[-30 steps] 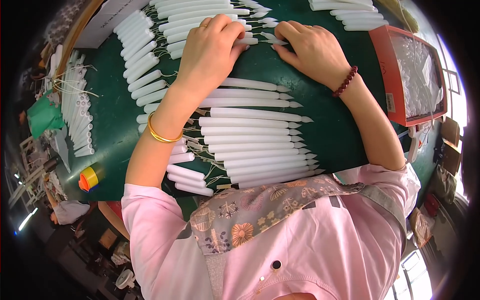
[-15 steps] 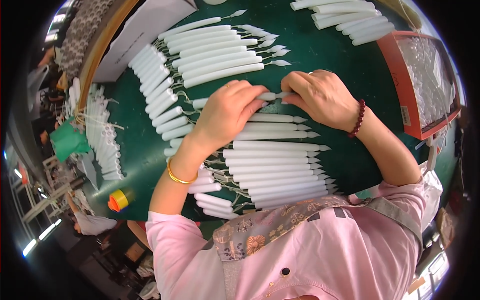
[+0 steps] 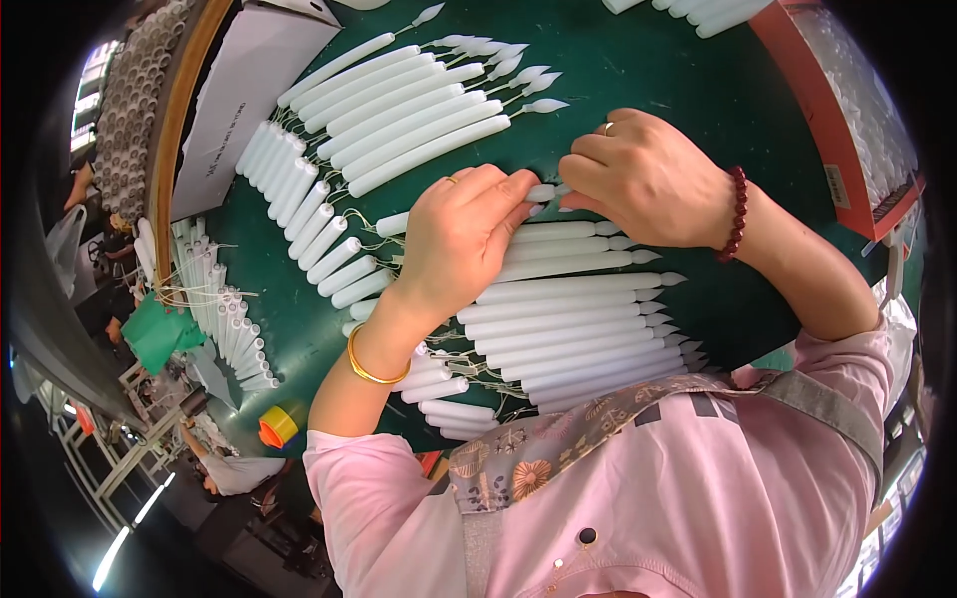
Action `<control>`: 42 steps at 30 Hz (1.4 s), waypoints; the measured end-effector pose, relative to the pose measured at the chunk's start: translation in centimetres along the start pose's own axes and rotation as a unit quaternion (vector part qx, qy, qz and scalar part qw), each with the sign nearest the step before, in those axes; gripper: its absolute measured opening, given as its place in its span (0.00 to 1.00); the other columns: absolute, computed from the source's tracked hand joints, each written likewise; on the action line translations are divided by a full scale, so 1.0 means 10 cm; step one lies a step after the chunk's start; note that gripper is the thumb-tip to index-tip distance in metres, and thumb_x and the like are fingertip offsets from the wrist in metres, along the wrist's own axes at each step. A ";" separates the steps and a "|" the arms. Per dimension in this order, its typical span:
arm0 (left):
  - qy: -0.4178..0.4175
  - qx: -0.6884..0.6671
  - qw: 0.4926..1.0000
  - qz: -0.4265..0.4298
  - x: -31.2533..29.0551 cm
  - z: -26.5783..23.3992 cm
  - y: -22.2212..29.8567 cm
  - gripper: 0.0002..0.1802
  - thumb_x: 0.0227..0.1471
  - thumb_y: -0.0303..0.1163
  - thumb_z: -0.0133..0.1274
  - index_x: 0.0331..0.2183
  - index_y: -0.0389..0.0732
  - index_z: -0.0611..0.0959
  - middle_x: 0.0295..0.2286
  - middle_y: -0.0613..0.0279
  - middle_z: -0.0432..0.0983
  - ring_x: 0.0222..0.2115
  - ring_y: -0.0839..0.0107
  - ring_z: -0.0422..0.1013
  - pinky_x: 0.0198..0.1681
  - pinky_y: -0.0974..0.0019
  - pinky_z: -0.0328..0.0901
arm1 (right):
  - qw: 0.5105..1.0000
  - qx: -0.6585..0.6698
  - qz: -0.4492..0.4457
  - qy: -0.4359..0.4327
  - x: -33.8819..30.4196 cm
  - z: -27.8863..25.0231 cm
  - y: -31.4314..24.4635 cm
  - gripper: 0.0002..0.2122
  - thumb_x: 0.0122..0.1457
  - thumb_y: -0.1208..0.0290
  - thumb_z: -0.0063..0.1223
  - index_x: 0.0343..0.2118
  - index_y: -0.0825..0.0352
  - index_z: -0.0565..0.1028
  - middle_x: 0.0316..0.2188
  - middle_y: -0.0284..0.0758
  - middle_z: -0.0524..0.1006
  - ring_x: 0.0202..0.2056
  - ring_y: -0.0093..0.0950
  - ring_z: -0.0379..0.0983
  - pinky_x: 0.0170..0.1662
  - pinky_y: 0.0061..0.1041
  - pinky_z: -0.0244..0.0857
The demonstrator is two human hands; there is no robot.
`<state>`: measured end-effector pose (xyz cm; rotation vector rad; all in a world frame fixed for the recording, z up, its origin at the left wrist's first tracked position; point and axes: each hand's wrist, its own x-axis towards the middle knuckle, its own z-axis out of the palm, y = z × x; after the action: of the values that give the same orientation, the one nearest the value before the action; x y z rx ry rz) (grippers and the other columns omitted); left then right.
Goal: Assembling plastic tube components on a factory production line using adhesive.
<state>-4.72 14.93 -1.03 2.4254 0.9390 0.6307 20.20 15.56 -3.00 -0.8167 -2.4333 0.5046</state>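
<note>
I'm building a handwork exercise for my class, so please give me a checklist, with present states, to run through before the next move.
1. Left hand around a white candle stick: ok.
2. Right hand pinching at that stick's end: ok.
3. Join there flush: cannot tell, mostly hidden by fingertips.
4. Lower row's flame-shaped tips close against their sticks: ok.
5. Upper row's tips against their sticks: not ok, standing off on thin stems.

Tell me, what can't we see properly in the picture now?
All in the head view:
Middle of the held white candle: hidden by the left hand.
Whether the right hand grips its tip: covered by fingers.
Red box: cut off by the top edge.
Far-off person, lower left: too small to make out.
</note>
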 end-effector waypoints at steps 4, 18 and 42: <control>0.008 0.007 1.000 -0.009 0.03 0.00 0.03 0.12 0.51 0.24 0.64 0.40 0.35 0.84 0.26 0.58 0.74 0.27 0.59 0.72 0.29 0.60 0.65 | 0.999 -0.030 -0.025 0.007 0.10 -0.04 0.00 0.14 0.59 0.65 0.63 0.27 0.66 0.70 0.24 0.36 0.72 0.26 0.39 0.71 0.36 0.36 0.66; 0.070 0.159 0.984 -0.046 0.25 -0.31 -0.22 0.11 0.48 0.27 0.68 0.36 0.40 0.83 0.34 0.62 0.75 0.37 0.59 0.72 0.40 0.58 0.66 | 0.988 -0.133 0.050 0.058 0.30 -0.04 0.26 0.09 0.62 0.66 0.61 0.38 0.63 0.72 0.29 0.36 0.75 0.29 0.39 0.75 0.36 0.35 0.71; 0.025 -0.008 0.998 -0.054 -0.01 -0.22 -0.14 0.11 0.55 0.25 0.63 0.42 0.35 0.84 0.30 0.57 0.77 0.27 0.59 0.73 0.30 0.60 0.67 | 0.994 -0.012 0.052 -0.090 0.35 -0.21 0.08 0.14 0.64 0.60 0.61 0.31 0.67 0.76 0.23 0.39 0.75 0.25 0.43 0.73 0.29 0.38 0.66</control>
<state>-6.68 16.32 -0.13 2.3369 1.0741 0.6599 19.38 18.80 -0.44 -0.9496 -2.5741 0.6141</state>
